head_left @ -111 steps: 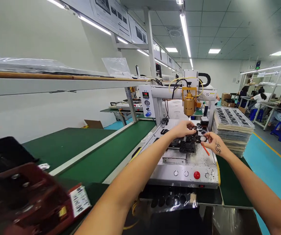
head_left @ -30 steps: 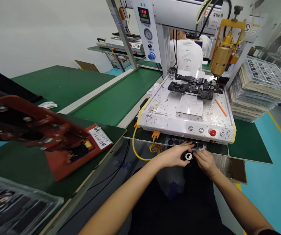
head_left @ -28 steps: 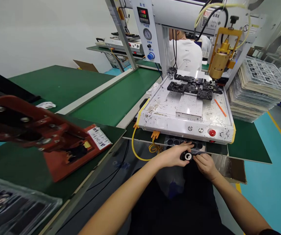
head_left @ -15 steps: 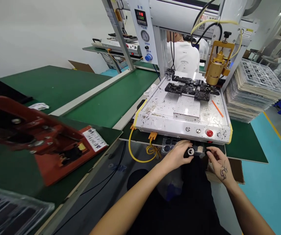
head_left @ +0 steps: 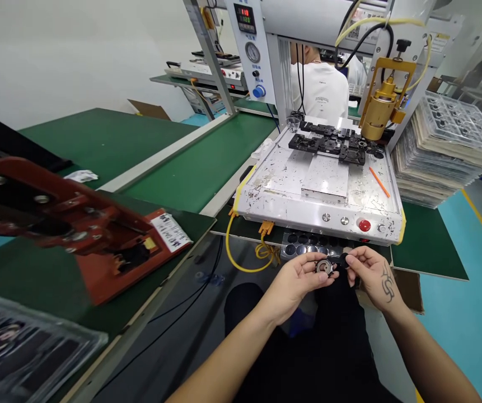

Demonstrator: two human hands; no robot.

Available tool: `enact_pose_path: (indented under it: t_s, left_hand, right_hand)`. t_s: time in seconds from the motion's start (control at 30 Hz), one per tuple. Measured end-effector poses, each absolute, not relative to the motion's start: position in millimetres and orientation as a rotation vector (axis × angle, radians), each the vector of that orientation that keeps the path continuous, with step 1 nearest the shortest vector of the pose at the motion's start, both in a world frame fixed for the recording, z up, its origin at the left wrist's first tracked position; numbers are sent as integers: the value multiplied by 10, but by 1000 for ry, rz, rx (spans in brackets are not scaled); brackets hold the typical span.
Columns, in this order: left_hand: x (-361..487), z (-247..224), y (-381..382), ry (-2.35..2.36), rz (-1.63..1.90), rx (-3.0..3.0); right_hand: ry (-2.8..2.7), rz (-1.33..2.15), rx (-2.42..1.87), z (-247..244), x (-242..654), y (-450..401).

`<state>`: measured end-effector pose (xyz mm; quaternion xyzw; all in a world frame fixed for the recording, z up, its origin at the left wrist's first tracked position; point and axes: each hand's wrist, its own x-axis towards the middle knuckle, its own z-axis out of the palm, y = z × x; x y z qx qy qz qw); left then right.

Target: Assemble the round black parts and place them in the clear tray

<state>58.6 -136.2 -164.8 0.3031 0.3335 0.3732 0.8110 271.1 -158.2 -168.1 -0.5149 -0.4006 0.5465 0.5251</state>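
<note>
Between the fingertips of my left hand (head_left: pixel 295 282) is a round dark watch-like case (head_left: pixel 323 267) with a pale ring inside. My right hand (head_left: pixel 369 271) pinches a small black disc (head_left: pixel 343 260) just to the right of the case. Both hands are close together over my lap, below the front edge of the white machine (head_left: pixel 282 207). Behind them, a clear tray with round dark discs (head_left: pixel 302 249) lies under the machine's edge. Black fixtures (head_left: pixel 328 143) rest on the machine's bed, beneath a golden dispensing head (head_left: pixel 377 115).
A red press (head_left: pixel 98 274) stands on the green table at the left, with a plastic tray (head_left: pixel 34 336) nearer me. Yellow cable (head_left: pixel 230 252) hangs under the machine. Stacked trays (head_left: pixel 434 162) rise at the right. A person in a white shirt (head_left: pixel 322 92) sits behind the machine.
My hands have come closer together, and the case in my left hand has tilted to show more of its inner ring. The view has shifted slightly, moving the machine to the right.
</note>
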Motion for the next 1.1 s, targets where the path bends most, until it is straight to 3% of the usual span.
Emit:
enact_pose_path:
  t_s: [0.63,0.77,0.93,1.1]
  left_hand:
    - [545,-1650,-1606,669,926,652]
    - [547,-1640,-1631,669,936,671]
    - [553,-1612,-1658,706,946,730]
    - [566,-1583,-1684,725,952,776]
  right_hand:
    - [-1005,1581,-1230,-1600,2787,-1795]
    - [-1134,1502,-1287,-1547,2731,-1795]
    - [-1428,1159,-1300,-1472,2637,-1774]
    - [-1508,1113,-1295,-1472,2542,-1783]
